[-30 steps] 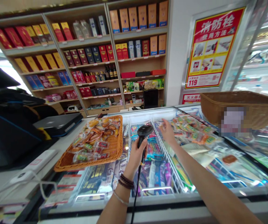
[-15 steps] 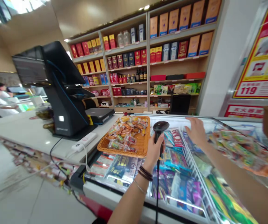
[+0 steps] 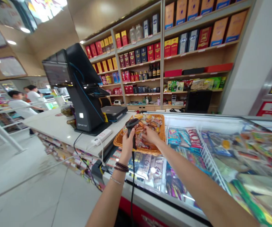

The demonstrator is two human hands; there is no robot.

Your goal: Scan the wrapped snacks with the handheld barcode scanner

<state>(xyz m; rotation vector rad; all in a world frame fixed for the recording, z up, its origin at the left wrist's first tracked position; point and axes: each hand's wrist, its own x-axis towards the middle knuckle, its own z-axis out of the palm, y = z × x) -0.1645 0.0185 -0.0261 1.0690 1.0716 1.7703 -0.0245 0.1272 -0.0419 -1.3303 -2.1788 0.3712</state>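
Note:
My left hand point(image 3: 127, 145) is closed round the handle of a black barcode scanner point(image 3: 131, 124), whose cable hangs down past my wrist with its bead bracelets. The scanner's head is over the near left corner of an orange wicker tray point(image 3: 124, 144) full of wrapped snack packets point(image 3: 147, 123). My right hand point(image 3: 151, 136) reaches into that tray from the right, fingers down on the packets; I cannot make out whether it grips one. The tray rests on the glass lid of a chest freezer point(image 3: 192, 119).
A black checkout terminal point(image 3: 79, 85) with a screen stands on the white counter point(image 3: 53, 126) to the left, a white power strip point(image 3: 101, 136) beside it. Shelves of boxed goods point(image 3: 150, 50) line the back wall. Two people point(image 3: 20, 102) stand far left behind white railings.
The view has swung left. My right hand moved from the freezer lid's far side over into the wicker tray. The scanner in my left hand moved left over the tray's corner.

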